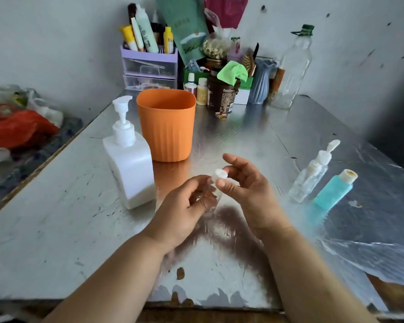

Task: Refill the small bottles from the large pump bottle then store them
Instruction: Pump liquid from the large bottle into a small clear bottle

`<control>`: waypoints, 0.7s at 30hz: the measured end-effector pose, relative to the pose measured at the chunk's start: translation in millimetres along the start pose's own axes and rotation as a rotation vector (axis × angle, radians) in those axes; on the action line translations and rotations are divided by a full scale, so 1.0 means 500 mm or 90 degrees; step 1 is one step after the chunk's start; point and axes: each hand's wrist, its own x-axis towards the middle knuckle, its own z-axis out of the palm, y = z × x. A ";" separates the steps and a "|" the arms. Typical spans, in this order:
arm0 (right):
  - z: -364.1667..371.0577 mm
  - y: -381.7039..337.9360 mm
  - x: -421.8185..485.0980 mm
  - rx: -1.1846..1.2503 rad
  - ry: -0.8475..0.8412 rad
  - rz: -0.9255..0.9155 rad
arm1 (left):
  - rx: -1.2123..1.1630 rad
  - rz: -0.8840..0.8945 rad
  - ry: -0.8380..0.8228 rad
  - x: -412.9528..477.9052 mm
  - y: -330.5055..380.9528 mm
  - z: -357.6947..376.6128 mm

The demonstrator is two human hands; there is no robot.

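Observation:
The large white pump bottle [128, 159] stands left of centre on the foil-covered table [56, 229]. My left hand [184, 210] grips a small clear bottle [211, 197], mostly hidden by the fingers. My right hand [245, 190] pinches its white cap [221, 174] between thumb and forefinger at the bottle's top. Whether the cap sits on the neck or just off it cannot be told. To the right stand a clear small bottle with a flip-up white cap [311, 173] and a turquoise small bottle with a cream cap [335, 190].
An orange ribbed cup [166, 124] stands open behind the pump bottle. Along the back wall are a purple drawer organiser with tubes [149, 64], jars, a blue vase [261, 82] and a tall clear bottle [292, 68]. Plastic bags [19, 127] lie off the table's left edge.

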 end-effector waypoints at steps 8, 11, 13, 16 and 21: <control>0.001 0.003 -0.011 0.042 -0.011 -0.005 | 0.036 0.005 0.012 -0.004 0.001 0.010; 0.004 0.006 -0.007 0.039 -0.008 -0.019 | 0.040 0.009 0.011 -0.002 0.001 0.010; 0.002 0.001 -0.010 0.091 -0.044 -0.011 | 0.044 0.008 0.011 -0.001 -0.002 0.009; 0.004 -0.004 -0.017 0.078 -0.051 -0.008 | 0.044 0.009 0.017 -0.003 -0.002 0.010; 0.011 0.007 -0.010 0.010 -0.011 0.005 | 0.043 0.011 0.015 -0.003 -0.003 0.010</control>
